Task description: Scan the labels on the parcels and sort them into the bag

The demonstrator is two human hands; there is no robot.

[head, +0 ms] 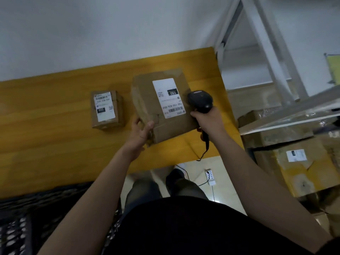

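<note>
The left hand (142, 130) grips the near corner of a large brown cardboard parcel (147, 100) on the yellow wooden tabletop (55, 144), apparently steadying its white label (168, 97) for the black handheld scanner (200, 101) clasped in the right hand (208, 119).

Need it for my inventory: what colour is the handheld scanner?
The scanner is black, best seen in the head view.

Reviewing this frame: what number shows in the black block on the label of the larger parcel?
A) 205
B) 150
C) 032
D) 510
B: the label on the larger parcel, gripped by the left hand while the right hand holds the scanner beside it, reads 150; 032 is on the smaller parcel.
</note>
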